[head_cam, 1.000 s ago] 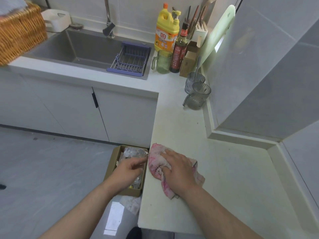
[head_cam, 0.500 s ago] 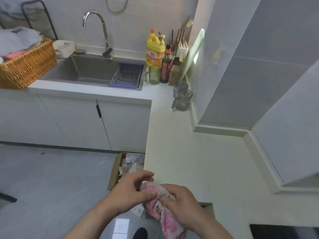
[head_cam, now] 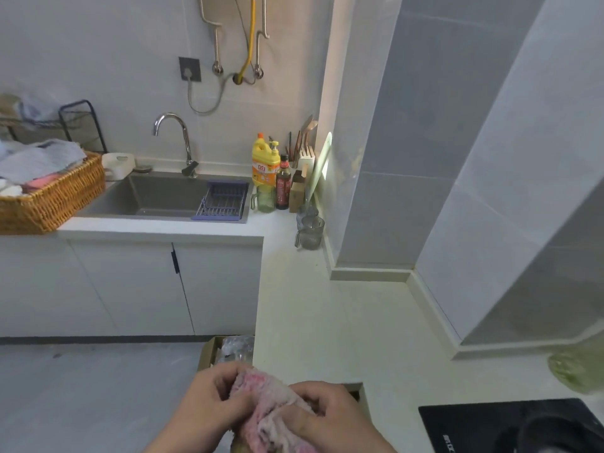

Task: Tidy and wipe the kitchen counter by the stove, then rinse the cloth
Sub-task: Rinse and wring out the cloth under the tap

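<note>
Both hands are gripping the pink cloth [head_cam: 271, 397]: the left hand [head_cam: 209, 407] is curling round its upper edge and the right hand [head_cam: 330, 416] is pinching its lower folds, bunching it in the air well apart from the sink [head_cam: 157, 194]. The wiping seems to be wrapping up. The rinse is calling for carrying the cloth to the sink, under the faucet [head_cam: 183, 138] at its back rim.

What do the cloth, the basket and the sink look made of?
Cloth: probably terry or microfibre, pink and white, with a fuzzy nap and soft crumpled folds.
Basket: wicker or rattan, golden brown, with a visible weave.
Sink: likely brushed stainless steel, matte grey with a dull sheen.
</note>
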A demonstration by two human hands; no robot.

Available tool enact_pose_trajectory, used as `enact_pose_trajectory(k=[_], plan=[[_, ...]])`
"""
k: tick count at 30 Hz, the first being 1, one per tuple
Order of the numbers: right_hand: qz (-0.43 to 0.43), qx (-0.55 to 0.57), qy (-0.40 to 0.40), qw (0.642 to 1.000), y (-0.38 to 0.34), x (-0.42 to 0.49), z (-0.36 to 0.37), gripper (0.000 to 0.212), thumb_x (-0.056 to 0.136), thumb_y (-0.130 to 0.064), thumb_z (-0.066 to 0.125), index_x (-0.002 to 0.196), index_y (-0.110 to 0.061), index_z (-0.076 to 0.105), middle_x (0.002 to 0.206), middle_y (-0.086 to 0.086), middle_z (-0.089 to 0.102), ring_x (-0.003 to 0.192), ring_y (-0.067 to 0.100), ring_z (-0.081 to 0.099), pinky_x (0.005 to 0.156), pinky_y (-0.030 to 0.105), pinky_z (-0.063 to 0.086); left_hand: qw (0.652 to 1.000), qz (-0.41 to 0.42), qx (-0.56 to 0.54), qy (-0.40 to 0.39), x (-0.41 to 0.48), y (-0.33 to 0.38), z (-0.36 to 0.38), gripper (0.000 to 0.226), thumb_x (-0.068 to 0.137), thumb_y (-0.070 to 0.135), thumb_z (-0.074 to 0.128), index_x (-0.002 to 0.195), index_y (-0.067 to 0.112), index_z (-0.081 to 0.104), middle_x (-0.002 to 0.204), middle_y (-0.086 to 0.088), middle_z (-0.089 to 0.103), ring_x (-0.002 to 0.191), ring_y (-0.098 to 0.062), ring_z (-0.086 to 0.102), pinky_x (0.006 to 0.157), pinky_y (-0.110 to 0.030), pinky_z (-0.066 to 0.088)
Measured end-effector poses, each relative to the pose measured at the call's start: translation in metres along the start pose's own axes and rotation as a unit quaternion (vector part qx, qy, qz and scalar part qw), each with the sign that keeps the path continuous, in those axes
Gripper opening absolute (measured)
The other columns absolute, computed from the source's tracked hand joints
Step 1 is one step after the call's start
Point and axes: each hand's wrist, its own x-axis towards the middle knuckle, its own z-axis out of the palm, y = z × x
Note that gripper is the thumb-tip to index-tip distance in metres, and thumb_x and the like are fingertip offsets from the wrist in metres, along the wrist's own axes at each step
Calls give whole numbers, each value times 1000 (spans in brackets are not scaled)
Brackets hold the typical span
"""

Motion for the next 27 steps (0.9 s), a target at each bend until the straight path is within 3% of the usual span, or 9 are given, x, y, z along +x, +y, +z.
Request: enact_pose_trajectory(k=[2, 6, 10, 14, 18, 20, 23, 24, 27], plan=[[-16, -10, -12, 1000, -3, -6, 6, 60, 68, -66, 74, 103, -18, 73, 93, -5, 68, 91, 5, 58, 79, 27, 41, 998, 3, -44, 39, -10, 4, -4, 39, 46, 22, 71, 77, -1, 72, 69, -24, 61, 68, -26, 53, 65, -30, 38], [27, -17, -20, 999, -18, -7, 23, 39, 68, -49, 73, 104, -36, 72, 111, -15, 71, 110, 1, 63, 106, 29, 43, 992, 29, -79, 89, -24, 23, -27, 45, 40, 24, 76, 77, -1, 73, 67, -26, 65, 58, -24, 58, 50, -21, 44], [-15, -7, 5, 1000, -28, 13, 44, 49, 57, -43, 80, 100, -20, 72, 104, 2, 75, 103, 15, 68, 97, 34, 50, 987, 54, -93, 121, -35, 38, -62, 45, 41, 26, 77, 77, -1, 73, 68, -23, 66, 58, -24, 58, 47, -23, 44], [-28, 68, 44, 996, -38, 38, 83, 57, 51, -32, 84, 99, -6, 68, 93, 12, 74, 83, 22, 68, 77, 38, 58, 983, 77, -91, 138, -54, 50, -110, 43, 47, 30, 75, 83, 7, 76, 75, -24, 70, 64, -27, 60, 59, -31, 46], [-53, 101, 62, 992, -63, 63, 142, 45, 51, -32, 87, 92, -18, 72, 99, 20, 72, 87, 31, 67, 88, 55, 53, 978, 89, -94, 163, -79, 60, -174, 43, 49, 31, 74, 86, 8, 76, 77, -21, 70, 64, -26, 60, 54, -30, 47], [-62, 105, 46, 991, -78, 74, 174, 47, 51, -32, 86, 93, -17, 72, 97, 18, 72, 85, 29, 68, 83, 50, 57, 975, 91, -101, 175, -92, 64, -208, 42, 50, 30, 74, 85, 7, 76, 79, -19, 71, 65, -26, 62, 54, -30, 50], [-63, 126, 15, 990, -101, 90, 219, 51, 55, -23, 82, 100, -5, 66, 84, 11, 72, 64, 19, 67, 51, 28, 55, 972, 89, -116, 187, -109, 70, -257, 37, 56, 20, 76, 88, 3, 74, 82, -21, 71, 67, -26, 64, 54, -27, 52], [-65, 135, 5, 989, -108, 94, 233, 53, 55, -24, 82, 102, -4, 65, 84, 11, 71, 62, 19, 66, 48, 27, 53, 971, 88, -121, 186, -114, 73, -271, 32, 61, 16, 73, 90, 1, 73, 83, -21, 71, 67, -26, 64, 54, -26, 52], [-64, 181, -13, 981, -120, 110, 271, 55, 50, -30, 83, 97, -8, 67, 89, 15, 72, 74, 25, 67, 64, 33, 56, 969, 80, -146, 181, -127, 82, -306, 27, 69, 16, 66, 90, 0, 73, 77, -17, 68, 61, -20, 61, 51, -22, 50]])
